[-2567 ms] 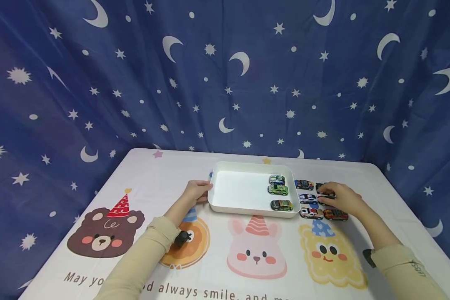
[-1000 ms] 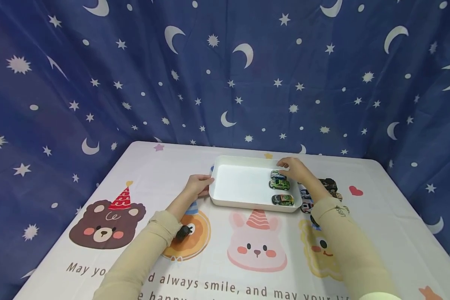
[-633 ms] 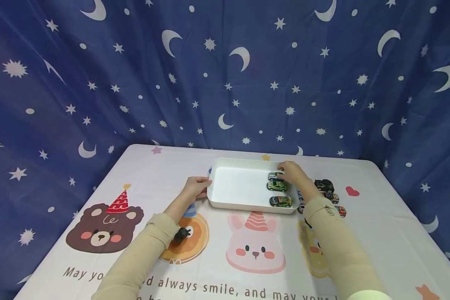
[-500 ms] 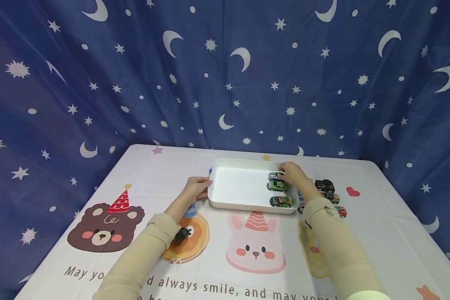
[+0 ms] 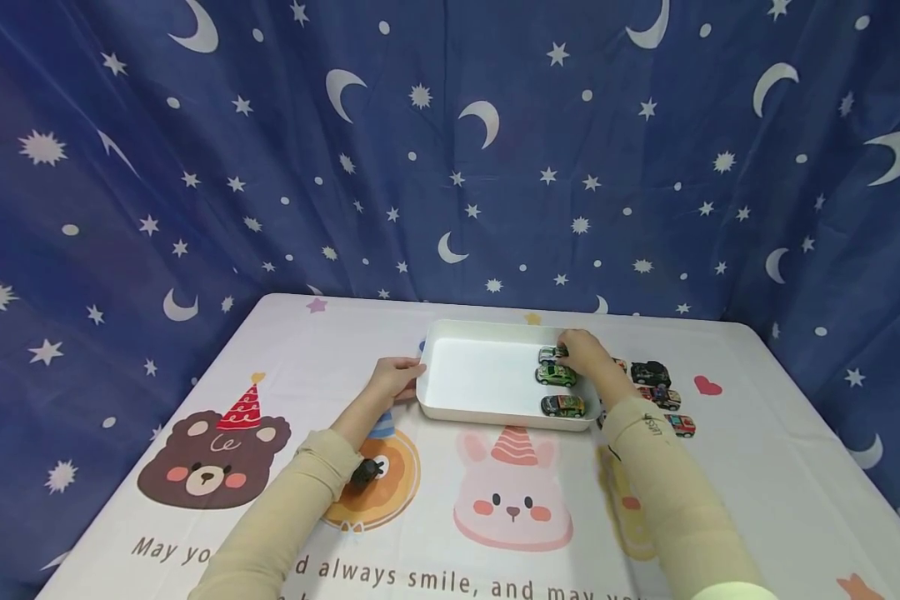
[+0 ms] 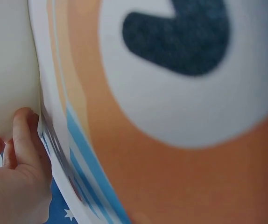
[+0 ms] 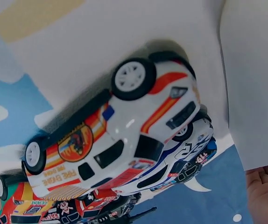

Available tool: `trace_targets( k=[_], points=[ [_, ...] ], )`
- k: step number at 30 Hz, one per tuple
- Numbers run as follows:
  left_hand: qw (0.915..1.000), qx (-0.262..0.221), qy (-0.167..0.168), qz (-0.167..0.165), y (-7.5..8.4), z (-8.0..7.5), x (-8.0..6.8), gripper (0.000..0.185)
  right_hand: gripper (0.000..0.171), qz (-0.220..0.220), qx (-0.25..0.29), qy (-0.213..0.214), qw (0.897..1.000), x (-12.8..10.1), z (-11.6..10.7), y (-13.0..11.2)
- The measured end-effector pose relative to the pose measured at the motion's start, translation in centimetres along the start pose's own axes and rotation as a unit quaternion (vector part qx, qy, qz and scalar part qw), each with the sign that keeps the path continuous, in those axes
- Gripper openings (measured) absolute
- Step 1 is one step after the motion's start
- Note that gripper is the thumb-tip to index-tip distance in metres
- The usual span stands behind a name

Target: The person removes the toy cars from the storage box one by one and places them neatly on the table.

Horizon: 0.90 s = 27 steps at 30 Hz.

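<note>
My left hand (image 5: pixel 396 379) pinches the left wall of a white tray (image 5: pixel 487 418), thumb inside; in the left wrist view, fingers (image 6: pixel 24 140) curl round the tray's edge. Three toy cars stand at the tray's right end. My right hand (image 5: pixel 585 353) reaches over the right wall and grips the rearmost, a white-and-green toy car (image 5: pixel 547 356), partly hidden by its fingers. In front of it stand a bright green toy car (image 5: pixel 556 375) and a dark, multicoloured toy car (image 5: pixel 562 406). The right wrist view shows only part of the right hand (image 7: pixel 267 193), beyond the tray wall.
Right of the tray several toy cars stand close together, partly behind the right forearm: a black one (image 5: pixel 650 372), a red one (image 5: pixel 680 425) and a white fire-engine car (image 7: pixel 124 135). A printed cloth (image 5: pixel 375 575) covers the table; a blue starry curtain (image 5: pixel 450 167) hangs behind.
My right hand has gone left from the cars outside the tray to the white-and-green car inside, and stays there over the last second. My left hand keeps its grip on the tray.
</note>
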<state>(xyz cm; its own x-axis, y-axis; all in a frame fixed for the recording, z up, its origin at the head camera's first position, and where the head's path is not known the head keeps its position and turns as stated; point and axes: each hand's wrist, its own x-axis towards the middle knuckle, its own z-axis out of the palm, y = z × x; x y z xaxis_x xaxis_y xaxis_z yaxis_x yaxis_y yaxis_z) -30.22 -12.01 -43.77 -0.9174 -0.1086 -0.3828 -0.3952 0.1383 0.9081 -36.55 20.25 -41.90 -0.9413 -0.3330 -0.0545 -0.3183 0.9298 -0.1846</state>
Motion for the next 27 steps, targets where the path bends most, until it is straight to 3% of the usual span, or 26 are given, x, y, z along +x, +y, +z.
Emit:
trace_targets(
  k=[5,11,27],
  points=[
    [0.9999,-0.008,-0.007,-0.004,0.2,0.0,0.1,0.037,0.025,-0.013,-0.008,-0.002,1.000,-0.1,-0.3,0.1],
    [0.9999,-0.007,-0.006,-0.007,0.0,0.0,0.1,0.037,0.030,0.014,0.019,-0.014,1.000,-0.2,-0.3,-0.1],
    [0.9999,-0.010,-0.007,-0.005,0.0,-0.1,0.1,0.039,0.037,-0.031,0.121,0.050,0.991,-1.4,-0.9,1.0]
  ],
)
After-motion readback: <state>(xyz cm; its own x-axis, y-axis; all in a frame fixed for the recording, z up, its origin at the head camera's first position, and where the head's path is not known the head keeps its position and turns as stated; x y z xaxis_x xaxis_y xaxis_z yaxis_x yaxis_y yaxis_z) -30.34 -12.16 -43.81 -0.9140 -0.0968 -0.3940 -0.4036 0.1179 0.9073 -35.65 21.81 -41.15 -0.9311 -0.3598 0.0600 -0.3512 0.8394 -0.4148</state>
